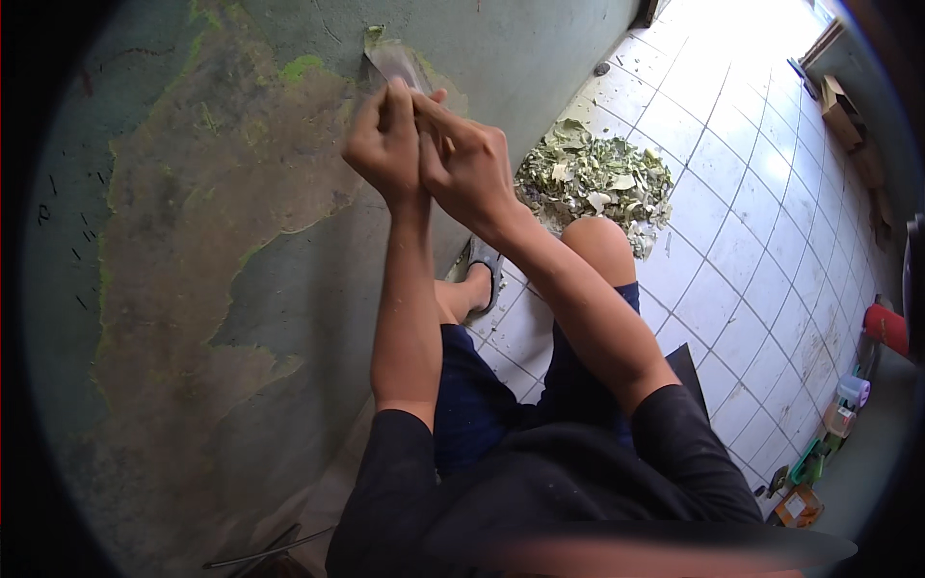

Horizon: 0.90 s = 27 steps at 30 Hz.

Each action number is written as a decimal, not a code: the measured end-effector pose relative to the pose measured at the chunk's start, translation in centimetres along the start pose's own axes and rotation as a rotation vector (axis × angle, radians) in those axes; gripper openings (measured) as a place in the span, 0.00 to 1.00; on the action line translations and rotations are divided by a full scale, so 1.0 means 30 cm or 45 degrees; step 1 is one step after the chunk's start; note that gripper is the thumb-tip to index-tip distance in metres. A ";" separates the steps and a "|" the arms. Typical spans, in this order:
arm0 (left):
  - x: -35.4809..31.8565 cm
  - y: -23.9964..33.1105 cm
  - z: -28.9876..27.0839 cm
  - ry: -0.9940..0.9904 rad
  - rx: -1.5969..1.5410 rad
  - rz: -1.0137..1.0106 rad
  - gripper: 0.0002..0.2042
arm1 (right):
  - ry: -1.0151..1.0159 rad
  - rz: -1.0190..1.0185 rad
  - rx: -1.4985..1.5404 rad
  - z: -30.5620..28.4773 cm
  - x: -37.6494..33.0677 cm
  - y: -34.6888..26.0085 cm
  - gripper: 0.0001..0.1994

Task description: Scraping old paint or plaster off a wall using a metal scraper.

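Observation:
Both hands are up at the green painted wall [318, 260], close together around a scraper [397, 65] with a flat, pale blade. The blade's far edge meets the wall, where a small curl of loosened paint [373, 37] stands at its left corner. My left hand [383, 144] is closed on the scraper with the thumb along it. My right hand [465, 162] presses against the left, its fingers closed at the base of the blade. The handle is hidden in the hands. A large bare brownish patch [231, 144] with ragged yellow-green edges spreads to their left.
A heap of paint flakes [597, 173] lies on the white tiled floor [713, 260] beside my knee. My sandalled foot [485, 275] is near the wall's base. A red object [885, 329], small containers [853, 390] and cardboard boxes [840, 111] line the right side.

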<state>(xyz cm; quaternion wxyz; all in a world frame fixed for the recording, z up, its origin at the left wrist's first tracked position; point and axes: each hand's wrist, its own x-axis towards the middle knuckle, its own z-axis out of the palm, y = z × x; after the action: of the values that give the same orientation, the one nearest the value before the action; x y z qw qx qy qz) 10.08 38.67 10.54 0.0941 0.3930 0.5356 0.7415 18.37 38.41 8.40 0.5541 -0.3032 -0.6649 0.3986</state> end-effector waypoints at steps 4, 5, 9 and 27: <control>0.022 0.025 -0.020 -0.039 -0.058 -0.030 0.12 | 0.025 0.080 0.052 0.009 0.002 -0.053 0.22; 0.026 0.036 -0.017 -0.058 -0.032 -0.004 0.12 | 0.028 0.085 0.048 0.020 0.000 -0.060 0.22; 0.042 0.077 -0.029 -0.104 0.040 -0.129 0.14 | 0.094 0.282 0.207 0.051 0.012 -0.118 0.21; -0.074 -0.116 -0.159 -0.621 -0.081 -0.599 0.21 | -0.231 0.343 -0.238 -0.070 -0.019 0.009 0.22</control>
<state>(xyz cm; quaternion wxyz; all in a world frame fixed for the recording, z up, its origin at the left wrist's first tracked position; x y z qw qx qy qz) 7.33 35.43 5.88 0.4001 0.4214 0.5499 0.6000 20.54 38.47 8.04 0.4030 -0.4025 -0.6997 0.4313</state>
